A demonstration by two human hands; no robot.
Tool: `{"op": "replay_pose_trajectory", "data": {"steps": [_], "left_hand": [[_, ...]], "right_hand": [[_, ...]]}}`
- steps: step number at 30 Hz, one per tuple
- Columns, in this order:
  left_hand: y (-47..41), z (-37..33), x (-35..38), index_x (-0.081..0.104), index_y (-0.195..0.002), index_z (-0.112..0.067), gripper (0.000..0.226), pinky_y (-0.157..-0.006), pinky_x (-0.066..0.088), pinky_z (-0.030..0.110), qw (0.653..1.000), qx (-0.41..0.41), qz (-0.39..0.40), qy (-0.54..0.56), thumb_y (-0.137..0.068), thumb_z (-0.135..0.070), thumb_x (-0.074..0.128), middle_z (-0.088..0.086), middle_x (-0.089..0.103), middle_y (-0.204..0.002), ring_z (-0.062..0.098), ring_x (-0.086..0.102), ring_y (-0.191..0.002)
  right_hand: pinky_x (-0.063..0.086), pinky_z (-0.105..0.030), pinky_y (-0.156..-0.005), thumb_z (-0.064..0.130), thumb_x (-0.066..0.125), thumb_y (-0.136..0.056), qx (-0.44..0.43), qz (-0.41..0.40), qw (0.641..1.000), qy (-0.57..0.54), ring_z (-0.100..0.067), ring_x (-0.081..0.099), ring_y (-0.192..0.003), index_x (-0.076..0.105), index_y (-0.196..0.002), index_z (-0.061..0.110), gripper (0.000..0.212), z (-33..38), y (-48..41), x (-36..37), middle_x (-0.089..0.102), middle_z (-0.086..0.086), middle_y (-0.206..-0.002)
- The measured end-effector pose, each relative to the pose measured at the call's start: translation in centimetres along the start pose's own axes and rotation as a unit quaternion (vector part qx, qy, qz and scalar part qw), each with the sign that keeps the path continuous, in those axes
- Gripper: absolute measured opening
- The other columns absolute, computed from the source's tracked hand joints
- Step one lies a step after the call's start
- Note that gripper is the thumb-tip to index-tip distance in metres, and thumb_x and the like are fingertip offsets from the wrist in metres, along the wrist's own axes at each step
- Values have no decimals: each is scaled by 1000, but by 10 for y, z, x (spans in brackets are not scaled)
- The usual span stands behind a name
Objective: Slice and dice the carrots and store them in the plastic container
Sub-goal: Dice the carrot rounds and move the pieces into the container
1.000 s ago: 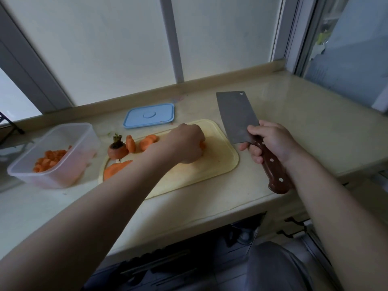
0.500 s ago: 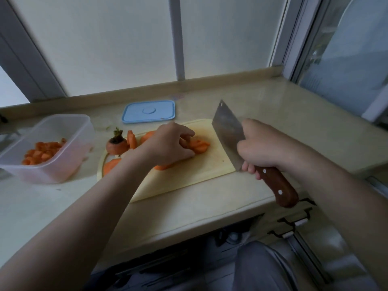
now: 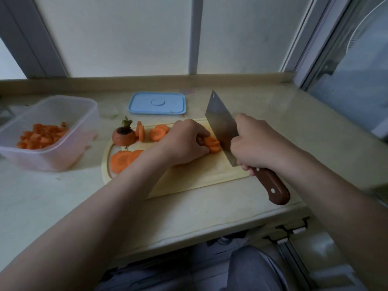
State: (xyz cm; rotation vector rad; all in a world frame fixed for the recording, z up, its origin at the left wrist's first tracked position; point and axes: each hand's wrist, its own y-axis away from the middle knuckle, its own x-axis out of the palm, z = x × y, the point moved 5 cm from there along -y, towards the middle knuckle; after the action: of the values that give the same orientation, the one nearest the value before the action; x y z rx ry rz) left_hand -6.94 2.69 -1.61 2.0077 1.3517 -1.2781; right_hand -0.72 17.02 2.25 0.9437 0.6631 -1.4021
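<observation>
- Two hands at pale wooden cutting board: left hand curls fingers onto stacked orange carrot slices, steadying them for dicing.
- Opposite, right hand wraps brown-handled steel cleaver, edge just beside the stack.
- Further left, clear plastic container holds dice.

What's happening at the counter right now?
A person is dicing carrots. The right hand grips a cleaver by its wooden handle, with the blade edge at a small stack of carrot slices that the left hand holds steady on the cutting board. Loose slices and a carrot top lie at the board's left end. The plastic container on the left holds diced carrot. Its blue lid lies behind the board.
</observation>
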Motion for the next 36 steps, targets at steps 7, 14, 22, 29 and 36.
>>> {"op": "replay_pose_trajectory", "data": {"steps": [7,14,22,29,36], "left_hand": [[-1,4,1,67,-124,-16,47,-86,56,31,1000,-1,-1,12,-79,-25,78,-2,70,-99,11,65,-89],[-2,5,1,62,-133,-28,54,-88,54,27,999,11,41,25,-82,-39,77,-10,67,-100,4,61,-87],[-3,2,2,70,-124,-23,42,-86,54,23,999,27,25,11,-84,-33,76,-4,72,-105,5,63,-89],[-1,4,-1,66,-126,-20,49,-88,55,31,999,23,17,25,-81,-33,78,-3,67,-104,11,65,-91],[-2,2,6,69,-125,-27,38,-81,43,13,997,73,33,-9,-88,-35,71,-8,69,-118,4,57,-95]], "right_hand": [[55,-29,-46,6,41,-95,3,-22,999,-32,-24,70,-59,48,-119,18,28,-16,-6,-1,66,-17,-93],[60,-35,-48,8,41,-95,13,-25,998,-50,-23,70,-54,48,-121,19,29,-27,-2,-4,71,-18,-85],[58,-32,-47,4,41,-95,5,6,999,-31,-25,69,-55,52,-120,15,29,-19,-3,-7,73,-18,-77],[57,-33,-46,3,42,-96,-3,3,1000,-14,-22,66,-49,50,-124,15,32,-17,-7,-11,73,-18,-74],[57,-33,-45,4,41,-97,6,3,1000,-16,-25,68,-50,50,-122,16,29,-17,0,-8,73,-17,-74]]}}
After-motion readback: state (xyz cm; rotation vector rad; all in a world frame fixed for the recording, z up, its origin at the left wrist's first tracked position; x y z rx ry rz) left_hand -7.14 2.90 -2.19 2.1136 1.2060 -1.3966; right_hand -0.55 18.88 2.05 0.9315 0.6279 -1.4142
